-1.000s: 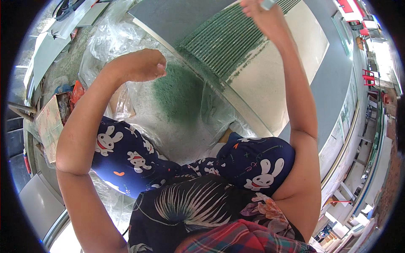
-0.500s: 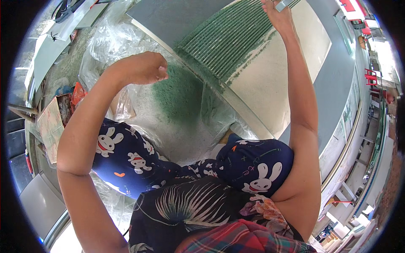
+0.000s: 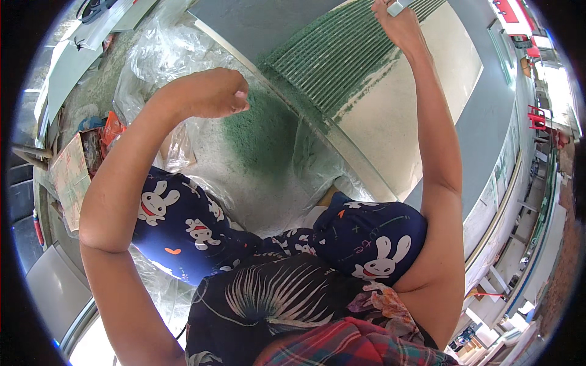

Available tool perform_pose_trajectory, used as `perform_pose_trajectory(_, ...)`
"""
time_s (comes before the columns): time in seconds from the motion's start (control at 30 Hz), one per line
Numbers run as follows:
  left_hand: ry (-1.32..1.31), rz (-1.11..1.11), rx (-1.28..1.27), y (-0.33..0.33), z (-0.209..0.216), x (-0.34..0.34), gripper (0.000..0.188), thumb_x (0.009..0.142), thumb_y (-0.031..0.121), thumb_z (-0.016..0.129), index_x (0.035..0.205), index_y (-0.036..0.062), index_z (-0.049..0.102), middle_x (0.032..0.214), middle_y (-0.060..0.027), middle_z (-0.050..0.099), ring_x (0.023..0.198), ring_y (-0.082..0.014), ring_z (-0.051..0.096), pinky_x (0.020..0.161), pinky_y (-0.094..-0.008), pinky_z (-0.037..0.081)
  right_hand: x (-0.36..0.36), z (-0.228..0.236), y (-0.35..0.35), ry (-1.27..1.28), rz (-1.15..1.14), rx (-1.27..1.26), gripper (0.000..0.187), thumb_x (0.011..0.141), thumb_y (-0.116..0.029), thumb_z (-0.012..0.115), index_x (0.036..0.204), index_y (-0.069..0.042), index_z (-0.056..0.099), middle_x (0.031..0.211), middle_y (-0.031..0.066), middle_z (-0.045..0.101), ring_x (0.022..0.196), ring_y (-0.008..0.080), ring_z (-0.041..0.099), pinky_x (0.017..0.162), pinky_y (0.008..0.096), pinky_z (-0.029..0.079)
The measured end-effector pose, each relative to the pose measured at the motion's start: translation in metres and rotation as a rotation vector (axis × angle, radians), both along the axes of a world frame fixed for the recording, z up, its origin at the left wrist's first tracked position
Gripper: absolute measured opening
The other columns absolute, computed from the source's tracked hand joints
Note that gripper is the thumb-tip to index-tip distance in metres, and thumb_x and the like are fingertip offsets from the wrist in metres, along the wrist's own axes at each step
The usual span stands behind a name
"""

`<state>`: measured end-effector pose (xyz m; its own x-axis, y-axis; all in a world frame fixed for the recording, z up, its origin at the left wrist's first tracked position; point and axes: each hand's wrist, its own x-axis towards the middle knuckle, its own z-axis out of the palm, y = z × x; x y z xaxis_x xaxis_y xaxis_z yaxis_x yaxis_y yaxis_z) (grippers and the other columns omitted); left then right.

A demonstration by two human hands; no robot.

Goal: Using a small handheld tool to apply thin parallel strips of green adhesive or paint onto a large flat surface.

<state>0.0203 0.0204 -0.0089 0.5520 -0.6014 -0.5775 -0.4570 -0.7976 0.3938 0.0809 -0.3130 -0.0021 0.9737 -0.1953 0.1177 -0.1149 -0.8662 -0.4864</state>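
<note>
At the top right, my right hand is closed on a small pale-grey rectangular tool, partly cut off by the picture's upper edge. It is over a panel whose cream surface shows bare on the right side. Green powder lies across the rest of that surface, with close parallel ridges or grooves running through it. My left hand is curled into a loose fist, raised off the panel's near-left edge. Nothing shows in its fingers, and it appears to touch nothing.
Green powder is scattered on the floor between my knees and the panel. Crumpled clear plastic sheeting lies at the left, near a cardboard piece and an orange bag. A red stool stands far right.
My right hand with the grey tool has shifted slightly left over the ridged powder. My left fist has moved a little up and to the right. The whole view has shifted slightly.
</note>
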Motion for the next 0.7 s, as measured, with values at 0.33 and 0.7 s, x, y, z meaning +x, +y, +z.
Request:
perform_pose_trajectory(0.33, -0.015, -0.006, 0.001, -0.004, 0.004, -0.001, 0.023, 0.091, 0.020, 0.060, 0.099, 0.0002, 0.068, 0.091, -0.0186, 0.069, 0.087, -0.0338, 0.066, 0.079, -0.0421, 0.050, -0.025, 0.007, 0.022, 0.065, 0.123, 0.044, 0.036, 0.102, -0.029, 0.046, 0.090, 0.004, 0.055, 0.080, 0.0129, 0.058, 0.075, 0.0245, 0.057, 0.075, 0.0425, 0.048)
perform_pose_trajectory(0.7, -0.006, -0.051, -0.008, -0.002, 0.005, 0.003, 0.027, 0.093, 0.024, 0.058, 0.100, -0.0002, 0.066, 0.099, -0.0189, 0.066, 0.092, -0.0344, 0.063, 0.082, -0.0425, 0.049, -0.044, 0.019, 0.029, 0.054, 0.400, 0.160, 0.047, 0.101, -0.042, 0.040, 0.098, -0.005, 0.069, 0.088, 0.0083, 0.071, 0.083, 0.0187, 0.068, 0.085, 0.0333, 0.052)
